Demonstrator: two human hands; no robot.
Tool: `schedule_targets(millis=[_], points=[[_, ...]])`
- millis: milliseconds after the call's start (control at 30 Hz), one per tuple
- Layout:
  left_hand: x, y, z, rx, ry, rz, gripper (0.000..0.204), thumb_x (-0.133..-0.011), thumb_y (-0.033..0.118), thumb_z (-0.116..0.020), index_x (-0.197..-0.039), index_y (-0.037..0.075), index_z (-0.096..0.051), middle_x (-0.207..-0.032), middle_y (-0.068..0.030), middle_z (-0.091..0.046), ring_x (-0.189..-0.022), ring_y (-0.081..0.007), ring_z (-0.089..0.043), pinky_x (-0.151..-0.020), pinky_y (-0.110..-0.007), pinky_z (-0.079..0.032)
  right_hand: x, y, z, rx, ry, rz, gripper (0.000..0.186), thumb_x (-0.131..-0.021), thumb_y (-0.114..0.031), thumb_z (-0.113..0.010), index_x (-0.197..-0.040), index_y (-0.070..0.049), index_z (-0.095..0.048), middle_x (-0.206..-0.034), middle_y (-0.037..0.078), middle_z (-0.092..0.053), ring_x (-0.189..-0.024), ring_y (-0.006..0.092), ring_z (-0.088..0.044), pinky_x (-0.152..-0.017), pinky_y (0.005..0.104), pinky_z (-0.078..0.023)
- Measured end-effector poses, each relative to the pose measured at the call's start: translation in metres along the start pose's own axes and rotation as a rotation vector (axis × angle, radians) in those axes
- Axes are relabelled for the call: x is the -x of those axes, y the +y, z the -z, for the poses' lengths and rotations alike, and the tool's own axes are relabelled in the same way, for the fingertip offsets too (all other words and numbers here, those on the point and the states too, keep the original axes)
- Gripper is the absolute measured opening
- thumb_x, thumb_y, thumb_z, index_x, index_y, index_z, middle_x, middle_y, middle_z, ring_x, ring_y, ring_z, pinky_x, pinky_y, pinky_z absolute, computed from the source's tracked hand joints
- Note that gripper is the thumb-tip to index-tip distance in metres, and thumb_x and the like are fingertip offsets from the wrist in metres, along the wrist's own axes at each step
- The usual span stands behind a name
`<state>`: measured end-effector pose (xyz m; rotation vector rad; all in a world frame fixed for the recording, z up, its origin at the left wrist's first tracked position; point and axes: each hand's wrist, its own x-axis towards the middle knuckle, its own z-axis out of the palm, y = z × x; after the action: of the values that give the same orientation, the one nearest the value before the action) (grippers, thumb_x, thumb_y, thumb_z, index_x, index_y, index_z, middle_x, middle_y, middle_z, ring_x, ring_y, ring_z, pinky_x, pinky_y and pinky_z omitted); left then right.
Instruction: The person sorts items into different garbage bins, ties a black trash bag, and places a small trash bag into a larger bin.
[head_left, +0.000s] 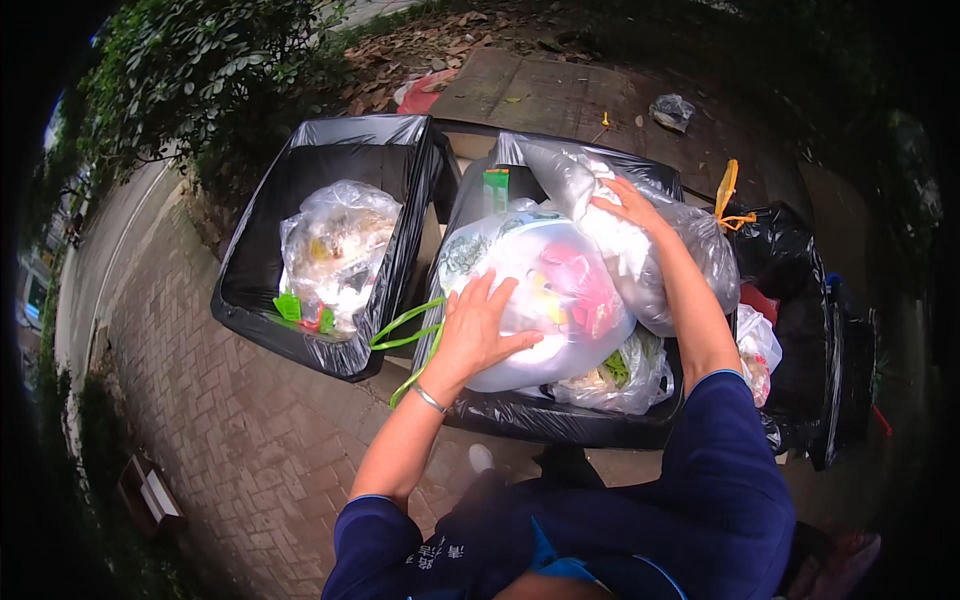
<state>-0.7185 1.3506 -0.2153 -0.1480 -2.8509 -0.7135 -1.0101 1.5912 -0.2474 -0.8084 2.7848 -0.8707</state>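
Observation:
My left hand (pixel 472 335), fingers spread, lies flat on the near left side of a bulging translucent rubbish bag (pixel 560 330) with pink and yellow things inside. A green drawstring (pixel 408 327) loops out beside that wrist. My right hand (pixel 632 208) rests with outstretched fingers on a grey translucent bag (pixel 705 245) with white, tissue-like stuff in it and an orange tie (pixel 730 195). Both bags lie in the middle bin (pixel 560 424), lined with black plastic. A smaller clear bag (pixel 620 383) with green scraps is wedged at the bin's near side.
To the left stands another black-lined bin (pixel 295 342) holding a filled clear bag (pixel 338 245). More black-lined bins (pixel 825 340) and a white bag (pixel 755 350) are at the right. Behind lies a brown board (pixel 560 95) with a crumpled bag (pixel 672 112). Brick paving (pixel 230 430) extends left.

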Motion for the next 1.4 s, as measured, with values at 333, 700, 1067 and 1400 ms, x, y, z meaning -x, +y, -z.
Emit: schedule_targets(millis=[333, 700, 1067, 1400], points=[[0.031, 0.009, -0.005, -0.104, -0.372, -0.059, 0.106, -0.062, 0.055, -0.072, -0.133, -0.009, -0.027, -0.136, -0.0304, -0.03, -0.116, -0.0477, -0.041, -0.096, -0.055, -0.033, 0.018, -0.021, -0.038, 0.093, -0.306, -0.037, 0.07, -0.079, -0.059, -0.05, -0.127, -0.008, -0.048, -0.128, 0.02, -0.048, -0.122, 0.0322, -0.043, -0.1, 0.0351, -0.034], [0.039, -0.011, -0.001, -0.037, -0.338, 0.003, 0.086, -0.074, 0.047, -0.065, -0.136, -0.002, -0.029, -0.141, -0.0235, -0.027, -0.128, -0.04, -0.03, -0.106, -0.047, -0.023, -0.017, -0.027, -0.039, -0.115, 0.013, 0.089, 0.044, -0.084, -0.042, -0.058, -0.11, -0.006, -0.057, -0.102, 0.012, -0.063, -0.095, 0.0237, -0.06, -0.084, 0.0324, -0.045], [0.172, -0.067, -0.025, 1.193, 0.166, 1.131, 0.043, -0.087, 0.027, -0.059, -0.119, 0.001, -0.048, -0.109, -0.0088, -0.058, -0.093, -0.0186, -0.06, -0.077, -0.034, -0.052, 0.309, -0.067, 0.032, -0.676, 0.773, -0.132, 0.029, -0.091, -0.013, -0.051, -0.118, -0.002, -0.046, -0.116, 0.013, -0.054, -0.104, 0.0176, -0.054, -0.087, 0.0287, -0.043], [0.169, -0.095, -0.058, 1.821, 0.184, 0.808, 0.042, -0.079, 0.033, -0.068, -0.109, 0.006, -0.055, -0.107, -0.0075, -0.062, -0.097, -0.0217, -0.06, -0.082, -0.039, -0.051, 0.399, -0.051, -0.135, -1.707, 0.663, -0.506, 0.082, -0.075, -0.044, -0.069, -0.132, -0.003, -0.027, -0.131, 0.014, -0.042, -0.117, 0.0297, -0.044, -0.095, 0.0499, -0.037]])
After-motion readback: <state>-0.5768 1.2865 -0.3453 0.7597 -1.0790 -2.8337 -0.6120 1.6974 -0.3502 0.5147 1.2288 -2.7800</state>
